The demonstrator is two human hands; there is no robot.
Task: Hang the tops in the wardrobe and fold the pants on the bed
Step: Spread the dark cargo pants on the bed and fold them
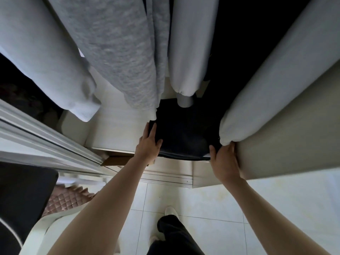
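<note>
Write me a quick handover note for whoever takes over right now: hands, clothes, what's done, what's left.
Left hand: fingers flat on the folded dark pants.
Right hand: at the stack's right edge, thumb on it; fingers hidden, grip unclear.
Pants lie on the wardrobe shelf, below the hanging tops.
Done: several tops hung, this pair folded.
Left: release the stack; remaining clothes not visible here.

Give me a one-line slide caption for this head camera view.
Both hands, left hand and right hand, set a folded dark garment on the wardrobe shelf beneath hanging grey tops.
</note>
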